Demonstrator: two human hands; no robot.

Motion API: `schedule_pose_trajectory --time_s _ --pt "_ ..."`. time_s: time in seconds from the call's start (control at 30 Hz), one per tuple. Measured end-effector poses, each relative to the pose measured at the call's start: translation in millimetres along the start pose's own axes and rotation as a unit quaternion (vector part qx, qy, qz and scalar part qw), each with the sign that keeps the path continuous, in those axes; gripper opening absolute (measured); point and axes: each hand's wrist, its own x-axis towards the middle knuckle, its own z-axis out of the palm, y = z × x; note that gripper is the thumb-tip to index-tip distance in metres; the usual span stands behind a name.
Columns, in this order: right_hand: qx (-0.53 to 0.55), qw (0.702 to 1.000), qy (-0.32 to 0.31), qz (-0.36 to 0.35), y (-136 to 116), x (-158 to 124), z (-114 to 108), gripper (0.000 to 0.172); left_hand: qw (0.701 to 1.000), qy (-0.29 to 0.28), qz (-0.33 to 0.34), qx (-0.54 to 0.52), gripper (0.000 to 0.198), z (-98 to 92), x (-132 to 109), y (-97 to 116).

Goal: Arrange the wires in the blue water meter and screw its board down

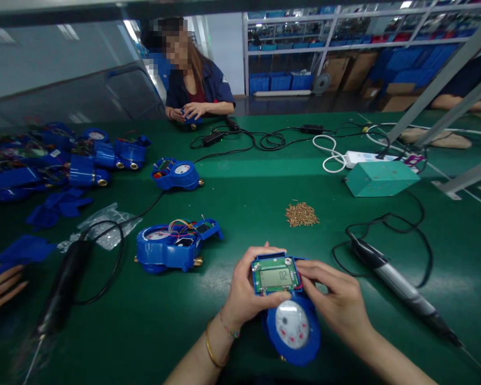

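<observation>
- Head view, and I've got the blue plastic meter with a round white dial right in front of me, over the green tabletop; whether it rests there, I can't tell.
- My left hand is clamped round its display end, thumb along the lower edge of the green circuit board with a grey screen.
- My right hand has thumb and fingertips at the board's right edge; pinching housing or wire, I can't tell.
- Step in hand, I judge: settling that board into its housing.
- Next, I reckon, calls for a firm left hold and light right fingertips, keeping wires clear.
- Small brass-coloured screws lie heaped beyond, untouched.
</observation>
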Motion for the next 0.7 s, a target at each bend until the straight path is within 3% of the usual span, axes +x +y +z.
schedule_pose_trajectory --time_s 0.07,0.17,0.3,0.47,0.7 --pt "0.01 1.0 0.002 0.018 -1 2 0 0.015 1.0 -0.004 0.001 -0.005 0.062 -0.2 0 0" --pt "0.064 0.99 -0.02 0.125 -2 5 -2 0.012 1.0 -0.005 0.004 -0.008 0.063 -1.0 1 -1" --pt "0.158 0.954 -0.071 0.243 0 8 -3 0.026 1.0 0.003 0.008 0.002 0.062 -2.2 1 -2" --pt "0.243 0.925 -0.068 0.283 -5 10 -4 0.031 1.0 0.01 -0.001 0.003 0.063 -2.3 0 -1" --pt "0.249 0.935 -0.03 0.249 -18 3 -9 0.021 1.0 0.022 0.004 -0.008 0.062 -1.6 -3 -4"
